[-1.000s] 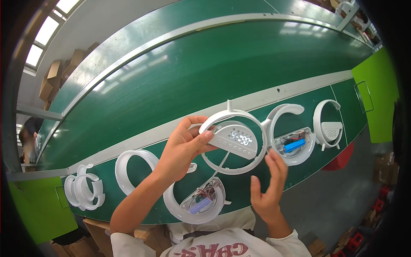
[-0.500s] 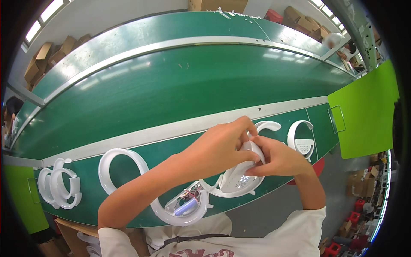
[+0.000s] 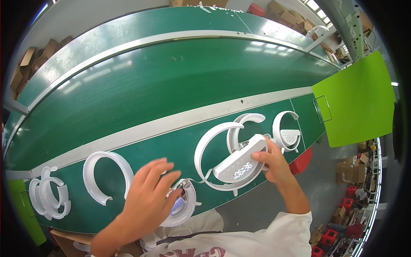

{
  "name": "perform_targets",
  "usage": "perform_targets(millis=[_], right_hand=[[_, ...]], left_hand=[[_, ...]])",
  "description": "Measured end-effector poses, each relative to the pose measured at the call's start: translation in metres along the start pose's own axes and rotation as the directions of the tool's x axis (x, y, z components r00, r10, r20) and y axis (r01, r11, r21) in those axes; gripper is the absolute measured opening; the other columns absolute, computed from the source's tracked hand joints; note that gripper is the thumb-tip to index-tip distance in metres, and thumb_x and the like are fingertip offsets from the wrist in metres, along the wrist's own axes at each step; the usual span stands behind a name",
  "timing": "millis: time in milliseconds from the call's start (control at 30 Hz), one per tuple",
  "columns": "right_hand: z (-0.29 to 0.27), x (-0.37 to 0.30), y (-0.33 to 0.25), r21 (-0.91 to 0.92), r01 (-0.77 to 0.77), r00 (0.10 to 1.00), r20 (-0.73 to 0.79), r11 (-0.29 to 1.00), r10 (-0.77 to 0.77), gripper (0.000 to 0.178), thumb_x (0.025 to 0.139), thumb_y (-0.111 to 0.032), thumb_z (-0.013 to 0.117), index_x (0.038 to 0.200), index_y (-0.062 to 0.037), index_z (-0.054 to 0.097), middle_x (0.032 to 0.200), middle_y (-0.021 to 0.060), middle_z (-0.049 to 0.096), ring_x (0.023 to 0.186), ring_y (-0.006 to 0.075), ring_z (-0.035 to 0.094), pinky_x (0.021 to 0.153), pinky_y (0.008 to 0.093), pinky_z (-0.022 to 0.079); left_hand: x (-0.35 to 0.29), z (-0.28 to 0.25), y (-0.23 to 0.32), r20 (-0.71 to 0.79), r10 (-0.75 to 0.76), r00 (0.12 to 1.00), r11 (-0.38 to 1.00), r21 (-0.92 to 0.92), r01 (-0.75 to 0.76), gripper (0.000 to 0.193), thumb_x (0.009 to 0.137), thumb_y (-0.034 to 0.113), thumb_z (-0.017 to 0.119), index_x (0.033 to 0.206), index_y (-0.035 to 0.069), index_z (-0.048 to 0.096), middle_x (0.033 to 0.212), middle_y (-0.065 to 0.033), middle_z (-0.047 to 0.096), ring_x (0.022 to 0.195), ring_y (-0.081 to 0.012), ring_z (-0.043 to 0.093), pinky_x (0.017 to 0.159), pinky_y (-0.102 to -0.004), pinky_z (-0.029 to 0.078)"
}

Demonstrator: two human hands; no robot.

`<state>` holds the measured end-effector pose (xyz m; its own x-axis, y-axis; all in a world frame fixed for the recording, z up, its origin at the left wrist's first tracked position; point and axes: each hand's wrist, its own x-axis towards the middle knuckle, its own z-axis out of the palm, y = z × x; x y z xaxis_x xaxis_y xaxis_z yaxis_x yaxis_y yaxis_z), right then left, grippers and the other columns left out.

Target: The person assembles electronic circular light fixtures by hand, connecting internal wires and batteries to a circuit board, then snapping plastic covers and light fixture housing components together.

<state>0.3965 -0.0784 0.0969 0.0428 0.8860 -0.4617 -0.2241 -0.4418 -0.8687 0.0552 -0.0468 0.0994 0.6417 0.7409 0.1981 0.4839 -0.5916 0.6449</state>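
My right hand [image 3: 276, 165] grips the right end of a white C-shaped ring part [image 3: 244, 165], its thumb on the half-round panel, where a cluster of small lights glows. To the left, my left hand [image 3: 147, 195] hovers with fingers apart over a second white ring housing [image 3: 191, 205]. That housing lies open, and a blue cylindrical battery [image 3: 177, 206] and some wiring show inside, partly covered by my fingers. A thin pale strip [image 3: 197, 181] runs between the two parts. Behind the held part is another white ring [image 3: 233, 137], partly hidden.
A white ring with a perforated panel [image 3: 290, 136] stands at the right. Leftward lie a bare white ring [image 3: 90, 175] and several stacked rings [image 3: 49, 197]. A pale rail [image 3: 171, 128] borders the green bench; a lime-green board [image 3: 355, 103] rises at the right end.
My left hand has let go of the ring part and moved left and down over the open housing. The held part has turned, showing its panel and lights. The view has shifted slightly.
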Motion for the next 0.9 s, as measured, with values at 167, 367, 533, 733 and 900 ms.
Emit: perform_targets(millis=[167, 367, 533, 733, 900], right_hand=[[0.0, 0.003, 0.02, 0.038, 0.048, 0.997, -0.061, 0.998, -0.046, 0.052, 0.081, -0.016, 0.08, 0.125, -0.0004, 0.057, 0.107, 0.0079, 0.066, 0.097, 0.015, 0.065, 0.086, 0.0294, 0.053], [0.008, 0.0, 0.03, 0.036, 0.067, 0.997, -0.028, 0.997, -0.066, 0.054, 0.077, -0.012, 0.074, 0.127, 0.0017, 0.056, 0.103, 0.0068, 0.064, 0.094, 0.014, 0.066, 0.085, 0.031, 0.056], [0.026, 0.005, 0.039, 0.052, 0.018, 1.0, -0.002, 0.998, -0.018, 0.051, 0.077, -0.011, 0.072, 0.124, 0.0018, 0.056, 0.102, 0.0069, 0.064, 0.093, 0.0137, 0.065, 0.085, 0.0296, 0.054], [0.053, 0.014, 0.048, 0.016, -0.037, 0.993, 0.109, 0.999, 0.035, 0.037, 0.083, -0.012, 0.075, 0.114, -0.003, 0.058, 0.1, 0.0034, 0.063, 0.09, 0.0097, 0.061, 0.081, 0.0276, 0.051], [0.066, 0.025, 0.056, -0.015, -0.116, 0.975, 0.191, 0.993, 0.117, 0.029, 0.084, -0.011, 0.074, 0.108, -0.0041, 0.058, 0.094, 0.0027, 0.063, 0.088, 0.0086, 0.06, 0.078, 0.0274, 0.05]], left_hand=[[-0.062, 0.016, 0.0, -0.037, -0.069, 0.997, 0.981, 0.181, 0.074, 0.05, 0.079, 0.015, 0.083, 0.123, 0.001, 0.064, 0.126, -0.0172, 0.062, 0.121, -0.0375, 0.058, 0.1, -0.0498, 0.048], [-0.089, 0.039, -0.012, -0.142, -0.117, 0.983, 0.965, 0.216, 0.146, 0.05, 0.083, 0.018, 0.081, 0.125, 0.0, 0.063, 0.131, -0.0167, 0.062, 0.125, -0.0366, 0.058, 0.101, -0.0478, 0.048], [-0.097, 0.025, -0.023, -0.108, -0.137, 0.985, 0.945, 0.284, 0.163, 0.038, 0.083, 0.009, 0.074, 0.12, 0.003, 0.068, 0.132, -0.0157, 0.062, 0.126, -0.0364, 0.057, 0.102, -0.0474, 0.046], [-0.11, -0.013, -0.046, -0.105, -0.203, 0.974, 0.931, 0.286, 0.225, 0.031, 0.082, -0.001, 0.072, 0.112, 0.003, 0.07, 0.127, -0.0156, 0.064, 0.125, -0.0378, 0.058, 0.103, -0.0496, 0.047], [-0.117, -0.014, -0.046, -0.203, -0.095, 0.975, 0.936, 0.315, 0.156, 0.033, 0.082, -0.005, 0.068, 0.114, 0.003, 0.067, 0.124, -0.0151, 0.065, 0.123, -0.0389, 0.06, 0.1, -0.0532, 0.049]])
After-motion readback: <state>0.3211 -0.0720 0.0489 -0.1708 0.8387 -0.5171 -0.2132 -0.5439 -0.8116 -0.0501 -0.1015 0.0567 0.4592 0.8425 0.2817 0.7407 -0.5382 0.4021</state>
